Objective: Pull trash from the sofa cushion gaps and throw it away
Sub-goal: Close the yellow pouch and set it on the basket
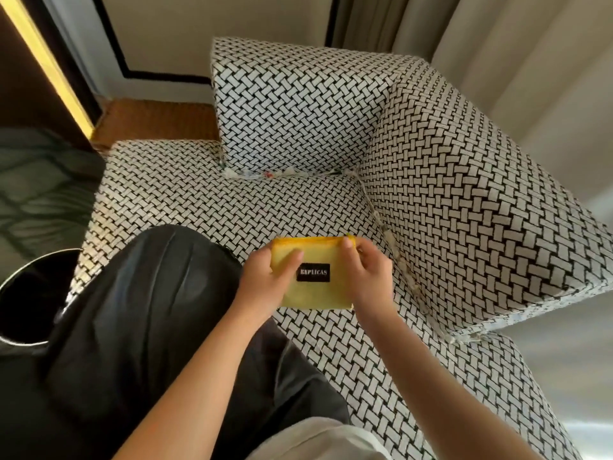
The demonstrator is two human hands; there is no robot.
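1. The yellow pouch, with a black label on its face, is held over the seat cushion, touching nothing else. The left hand grips its left edge, thumb across the front and fingers curled behind. The right hand pinches the top right corner, fingertips closed on the orange edge.
2. This reads as opening the pouch along its top edge, though no zip pull is visible.
3. To do it well, the left hand should be the anchor and pull lightly away from the right, so the top edge stays taut and does not bunch.
4. The right-hand pinch should travel straight along the edge toward the left hand, without lifting, so the soft fabric does not twist.
5. The trash is not yet touched. Pale paper scraps sit wedged in the gap under the back cushion. More scraps line the gap beside the side cushion, near the right hand.
6. The black bin stands to the left, beyond the person's dark-trousered leg. Scraps therefore need a firm grip when carried across.
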